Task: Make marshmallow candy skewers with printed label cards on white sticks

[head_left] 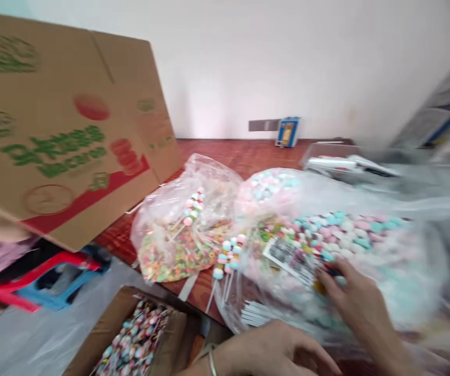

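My right hand (356, 297) reaches over an open clear bag of pastel marshmallows (352, 232), its thumb and fingers pinched together near a printed white label (291, 258). Small coloured pieces show at the fingertips, too blurred to name. My left hand (275, 347) is low at the front edge, with curled fingers; what they hold, if anything, is hidden. White sticks (256, 313) lie in front of the marshmallow bag. Several marshmallow skewers (228, 256) rest left of it. Another skewer (194, 206) lies on a clear bag of ring-shaped gummies (177, 256).
A large cardboard carton (71, 130) stands at the left. Below the table edge, an open box (103, 318) holds many finished skewers (136, 334). A red and blue stool (48, 284) is at lower left. A clear tray (326, 151) and small blue box (287, 131) are at the back.
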The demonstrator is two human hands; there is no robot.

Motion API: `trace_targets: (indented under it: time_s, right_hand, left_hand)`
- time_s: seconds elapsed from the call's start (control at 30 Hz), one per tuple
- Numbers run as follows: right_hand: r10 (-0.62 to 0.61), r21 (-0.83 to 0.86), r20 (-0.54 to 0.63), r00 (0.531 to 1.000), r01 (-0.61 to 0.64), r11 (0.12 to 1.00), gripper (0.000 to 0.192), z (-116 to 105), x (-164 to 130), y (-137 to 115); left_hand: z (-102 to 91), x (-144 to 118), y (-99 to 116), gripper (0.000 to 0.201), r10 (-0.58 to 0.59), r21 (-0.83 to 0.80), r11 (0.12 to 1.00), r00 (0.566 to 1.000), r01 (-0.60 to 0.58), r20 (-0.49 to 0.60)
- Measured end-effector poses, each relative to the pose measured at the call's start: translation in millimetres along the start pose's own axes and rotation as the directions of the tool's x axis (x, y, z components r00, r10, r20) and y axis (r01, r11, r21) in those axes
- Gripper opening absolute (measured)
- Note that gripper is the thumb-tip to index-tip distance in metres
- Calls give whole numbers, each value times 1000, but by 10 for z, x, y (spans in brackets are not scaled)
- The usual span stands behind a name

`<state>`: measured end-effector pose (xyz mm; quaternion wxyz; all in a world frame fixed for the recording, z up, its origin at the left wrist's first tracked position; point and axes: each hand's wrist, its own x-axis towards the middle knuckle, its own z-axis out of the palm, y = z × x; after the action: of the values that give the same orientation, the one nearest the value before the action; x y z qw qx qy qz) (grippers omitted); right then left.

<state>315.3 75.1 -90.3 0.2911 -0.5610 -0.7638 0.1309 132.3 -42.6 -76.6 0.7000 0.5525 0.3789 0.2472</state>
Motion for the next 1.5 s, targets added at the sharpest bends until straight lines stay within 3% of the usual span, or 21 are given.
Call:
trace_targets:
  time_s: [0.13, 0.3, 0.37, 0.43, 0.53, 0.6, 0.7, 0.77, 0.83, 0.97, 1.13, 1.27, 1.4, 1.5]
  right_hand:
    - [-64, -90, 67, 996, 70, 993, 35, -35, 34, -90]
    - [-128, -20, -77, 989, 127, 992, 36, -101, 43, -134]
    - [-101, 115, -135, 986, 117, 986, 31, -197, 55, -238]
    - [-11, 282, -114, 993, 43, 958, 26, -310, 48, -347]
    - [89, 483, 20, 996, -87, 871, 23, -439, -12, -437]
    - [87, 563, 123, 989, -141, 814, 22, -471, -72, -439]
    - [117, 649, 219, 969, -234, 724, 22, -454, -160, -421]
    - [176, 700, 242, 954, -297, 649, 25, -422, -213, -430]
    - [225, 729, 249, 942, -335, 596, 28, -390, -262, -456]
    - [285, 696, 199, 938, -340, 632, 33, -352, -353, -495]
    - [303, 631, 181, 936, -347, 694, 40, -323, -428, -490]
    - [300, 656, 235, 924, -379, 653, 45, -305, -434, -499]
    - [324, 722, 227, 918, -382, 576, 39, -304, -412, -518]
    - [334, 748, 192, 923, -358, 559, 36, -285, -430, -509]
  left_hand:
    - [-72, -13, 56, 38, -10, -68, 998, 999, 7, -45]
    - [-64, 177, 49, 32, -65, -349, 936, 997, 44, -50]
    - [-39, 302, 64, 39, -50, -525, 851, 995, 0, -81]
    - [-19, 416, 118, 48, 4, -694, 714, 992, -93, -129]
    - [-2, 526, 248, 49, 113, -821, 499, 960, -278, -256]
    - [2, 562, 320, 39, 105, -814, 428, 917, -392, -386]
    - [0, 589, 357, 24, -63, -757, 453, 830, -470, -554]
    - [-1, 599, 340, 23, -168, -733, 488, 772, -475, -613]
    - [4, 602, 311, 26, -217, -722, 507, 741, -470, -635]
    - [23, 579, 276, 31, -209, -694, 555, 730, -459, -650]
    - [26, 551, 296, 39, -222, -644, 591, 670, -485, -708]
    - [14, 570, 277, 40, -216, -621, 610, 651, -492, -728]
    - [29, 576, 225, 35, -118, -508, 681, 605, -528, -787]
    - [46, 559, 222, 32, -91, -512, 681, 632, -524, -769]
